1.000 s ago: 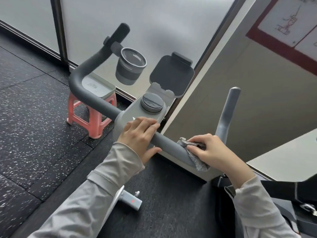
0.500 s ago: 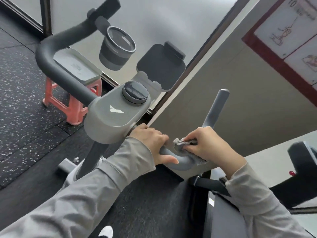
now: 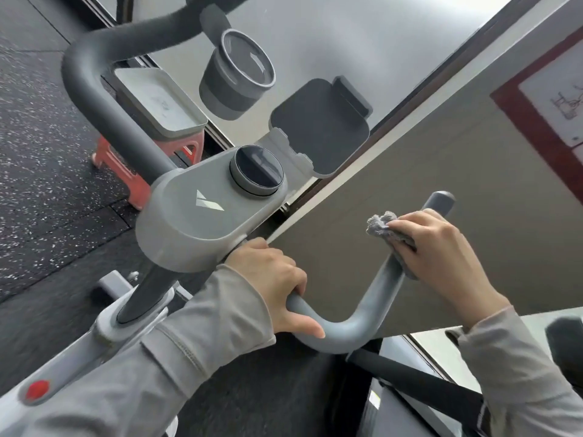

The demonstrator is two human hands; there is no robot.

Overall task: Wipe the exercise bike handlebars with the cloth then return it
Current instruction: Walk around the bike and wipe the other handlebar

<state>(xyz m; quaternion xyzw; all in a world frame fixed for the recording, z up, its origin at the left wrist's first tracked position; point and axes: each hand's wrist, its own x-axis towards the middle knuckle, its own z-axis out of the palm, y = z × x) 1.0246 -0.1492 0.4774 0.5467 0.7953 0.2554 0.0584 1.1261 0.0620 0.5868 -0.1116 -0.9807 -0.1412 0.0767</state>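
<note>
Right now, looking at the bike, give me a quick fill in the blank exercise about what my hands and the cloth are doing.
1. The grey cloth is pressed onto the handlebar by the ____ hand.
2. The left hand grips the bar just below the grey ____ that carries the round dial.
3. The stool on the floor behind the bike is ____ in colour.
4. The cup holder hangs from the ____ side of the handlebar.

Missing words: right; console; red; left
</note>
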